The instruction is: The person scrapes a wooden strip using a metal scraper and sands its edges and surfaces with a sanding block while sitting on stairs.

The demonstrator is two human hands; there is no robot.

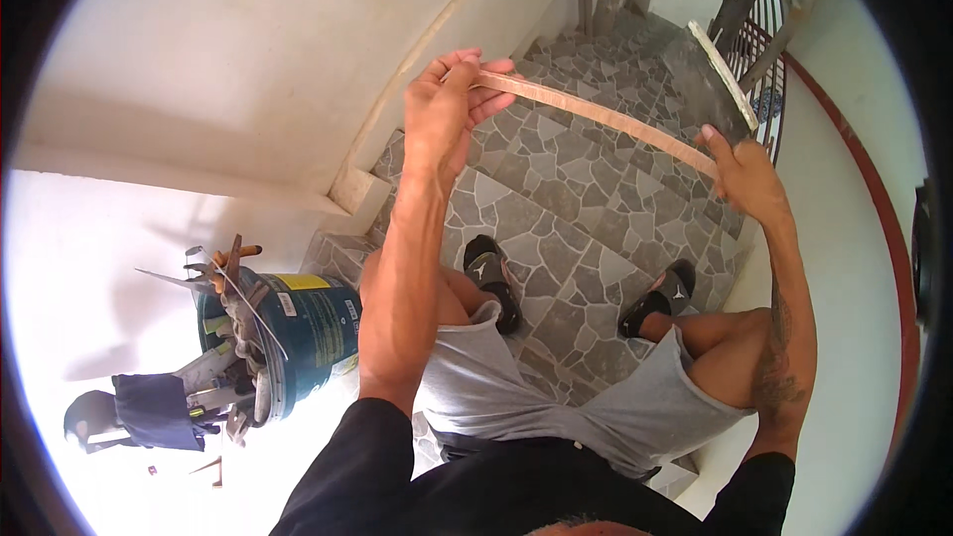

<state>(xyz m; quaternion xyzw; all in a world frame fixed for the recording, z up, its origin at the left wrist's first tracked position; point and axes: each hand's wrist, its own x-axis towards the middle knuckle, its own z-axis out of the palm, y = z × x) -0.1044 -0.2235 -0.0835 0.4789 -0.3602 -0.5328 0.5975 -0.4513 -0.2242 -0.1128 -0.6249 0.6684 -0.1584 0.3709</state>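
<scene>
A thin, pale-brown strip [606, 117], apparently wood, spans the gap between my two hands. Its left end sits in the pinch of my left hand [449, 104], whose other fingers are partly stretched out. My right hand [747, 177] closes around the opposite end, with the thumb raised near the strip. Just beyond the right hand is a dark flat sheet [695, 84] with a whitish strip [723, 74] along its edge. Whether the right hand touches that sheet, I cannot tell.
Stone-patterned steps [556, 228] lie beneath my sandalled feet. A green bucket [316, 333] full of hand tools stands at the left, a dark cloth [154, 410] beside it. White walls [248, 50] flank the stairs; a barred railing [769, 40] is at the far right.
</scene>
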